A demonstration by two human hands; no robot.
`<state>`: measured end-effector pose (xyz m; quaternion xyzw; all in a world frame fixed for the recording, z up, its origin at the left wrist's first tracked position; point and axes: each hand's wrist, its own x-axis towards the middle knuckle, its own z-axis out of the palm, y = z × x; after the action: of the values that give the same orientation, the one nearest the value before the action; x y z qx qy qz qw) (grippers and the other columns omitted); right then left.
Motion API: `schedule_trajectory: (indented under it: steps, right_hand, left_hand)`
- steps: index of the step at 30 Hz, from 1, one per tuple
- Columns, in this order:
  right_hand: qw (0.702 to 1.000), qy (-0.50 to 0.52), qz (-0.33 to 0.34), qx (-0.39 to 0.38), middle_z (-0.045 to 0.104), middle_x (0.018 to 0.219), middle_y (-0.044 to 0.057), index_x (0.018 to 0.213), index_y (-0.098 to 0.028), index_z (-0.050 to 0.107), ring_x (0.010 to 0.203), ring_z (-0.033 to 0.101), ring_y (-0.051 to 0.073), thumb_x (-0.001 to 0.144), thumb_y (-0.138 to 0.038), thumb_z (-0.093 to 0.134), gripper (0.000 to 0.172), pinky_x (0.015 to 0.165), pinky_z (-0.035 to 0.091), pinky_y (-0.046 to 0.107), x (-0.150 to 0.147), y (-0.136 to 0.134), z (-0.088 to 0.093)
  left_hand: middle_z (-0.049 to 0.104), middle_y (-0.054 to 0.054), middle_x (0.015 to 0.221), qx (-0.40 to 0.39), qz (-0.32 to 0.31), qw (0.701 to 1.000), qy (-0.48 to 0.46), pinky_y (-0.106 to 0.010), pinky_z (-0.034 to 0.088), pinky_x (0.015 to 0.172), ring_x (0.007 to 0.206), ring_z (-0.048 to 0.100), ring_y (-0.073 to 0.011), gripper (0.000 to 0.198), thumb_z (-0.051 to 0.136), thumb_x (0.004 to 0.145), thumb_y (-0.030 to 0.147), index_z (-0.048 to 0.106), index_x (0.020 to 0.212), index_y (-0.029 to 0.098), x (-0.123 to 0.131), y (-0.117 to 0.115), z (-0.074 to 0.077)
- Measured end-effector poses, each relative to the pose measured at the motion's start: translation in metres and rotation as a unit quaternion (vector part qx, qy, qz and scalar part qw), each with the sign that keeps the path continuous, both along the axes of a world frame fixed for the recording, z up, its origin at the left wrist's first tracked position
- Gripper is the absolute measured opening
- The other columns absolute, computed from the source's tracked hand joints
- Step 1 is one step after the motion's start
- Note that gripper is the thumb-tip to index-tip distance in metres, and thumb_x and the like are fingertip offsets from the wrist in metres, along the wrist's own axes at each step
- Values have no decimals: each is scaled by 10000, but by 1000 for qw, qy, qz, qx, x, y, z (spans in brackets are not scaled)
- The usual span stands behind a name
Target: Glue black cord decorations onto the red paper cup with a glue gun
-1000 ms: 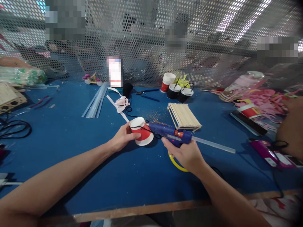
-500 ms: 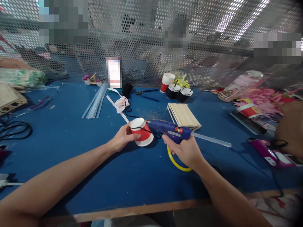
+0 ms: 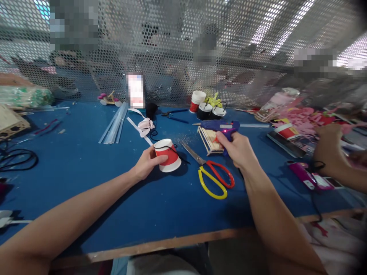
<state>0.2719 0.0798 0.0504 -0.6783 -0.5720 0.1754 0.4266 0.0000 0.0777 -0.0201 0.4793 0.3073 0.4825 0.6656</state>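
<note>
My left hand (image 3: 146, 163) grips a red and white paper cup (image 3: 167, 155) turned upside down and tilted on the blue table (image 3: 86, 179); a thin black cord runs across the cup. My right hand (image 3: 237, 148) is closed round the handle of a blue glue gun (image 3: 219, 126), held above a bundle of wooden sticks (image 3: 209, 138), its nozzle pointing left, well away from the cup. A clear glue stick pokes out of the gun's back. Scissors (image 3: 210, 173) with one red and one yellow handle lie between my hands.
Clear glue sticks (image 3: 114, 123), a pink ribbon bow (image 3: 145, 126), black thread, pliers (image 3: 173, 114) and several cups (image 3: 207, 107) lie toward the perforated metal screen. Another person's hand (image 3: 329, 147) works at the right among pink paper scraps. A purple tool (image 3: 306, 176) lies near it. Black cable at left.
My right hand lifted the glue gun away from the cup, up and to the right over the wooden sticks, uncovering the scissors. The cup stayed in my left hand.
</note>
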Motion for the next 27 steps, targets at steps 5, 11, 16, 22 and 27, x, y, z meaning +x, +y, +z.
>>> schedule_trajectory:
  steps: [5,11,16,22,27]
  right_hand:
    - [972,-206,-70,-92,601,519,57,626,-163,574,570,599,209,718,-576,533,425,541,397,289,17,31,4]
    - [921,-331,-124,-163,667,839,153,804,-153,676,839,620,303,745,-645,434,552,663,427,352,19,43,-9]
    - [906,-375,-165,-106,606,1009,200,939,-110,659,939,576,327,776,-506,513,452,742,429,399,11,37,-10]
    - [960,-249,120,53,615,858,67,793,-168,633,848,564,194,789,-368,588,205,745,435,317,-36,-4,6]
    - [950,-88,296,47,555,841,11,837,-199,575,734,519,128,753,-331,647,172,653,429,269,-78,-34,1]
  left_hand:
    - [657,-99,1024,12,13,1000,17,-398,447,872,927,618,-247,477,723,660,257,567,1096,140,-1,-2,0]
    - [655,-102,1057,28,14,999,20,-375,451,868,940,612,-239,469,722,663,264,577,1093,147,-2,-2,-1]
    - [651,-100,1054,26,12,999,19,-362,448,866,946,610,-230,459,719,672,255,577,1096,152,-3,-3,-1]
    - [636,-93,1053,27,15,1000,8,-377,442,870,946,603,-231,488,737,647,251,558,1092,161,-1,-4,2]
    - [633,-78,1016,28,-15,999,13,-352,434,858,933,593,-215,463,745,639,243,559,1054,155,1,-10,7]
